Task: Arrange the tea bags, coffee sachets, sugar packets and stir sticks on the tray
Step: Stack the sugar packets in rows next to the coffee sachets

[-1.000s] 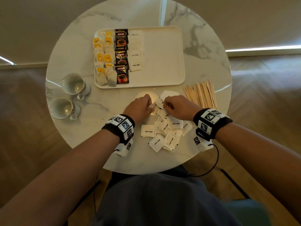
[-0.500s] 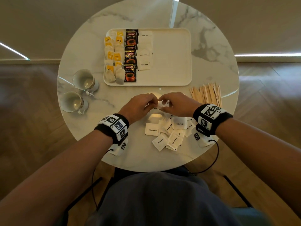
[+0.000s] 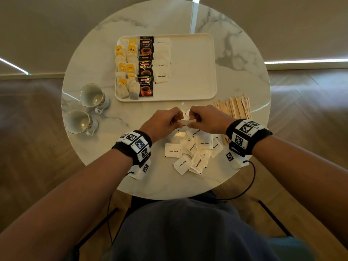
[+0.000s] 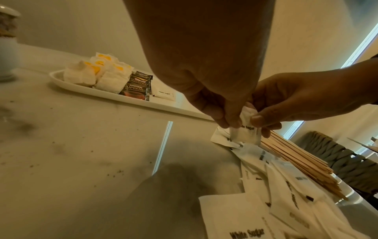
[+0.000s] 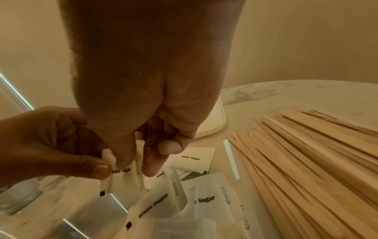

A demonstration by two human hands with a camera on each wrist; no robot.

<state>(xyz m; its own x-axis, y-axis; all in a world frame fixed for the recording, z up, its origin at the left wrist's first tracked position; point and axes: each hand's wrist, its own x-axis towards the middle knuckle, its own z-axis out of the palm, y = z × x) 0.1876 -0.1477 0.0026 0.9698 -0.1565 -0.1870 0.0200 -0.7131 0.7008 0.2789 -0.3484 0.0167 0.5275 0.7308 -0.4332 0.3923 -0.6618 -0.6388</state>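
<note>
Pinching one white sugar packet (image 3: 186, 122) between left hand (image 3: 163, 123) and right hand (image 3: 206, 120), both grips clamped on its edges: light, limp, crinkly paper, likely best held by corners.

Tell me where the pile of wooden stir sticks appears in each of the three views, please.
Head: stir sticks on the table, right of the tray's near corner.
Left wrist: stir sticks right of centre, behind the loose sugar packets.
Right wrist: stir sticks fill the right side.
Shared landmark: the tray.

Bare right half of tray (image 3: 192, 68); cups (image 3: 92, 96) well left
</note>
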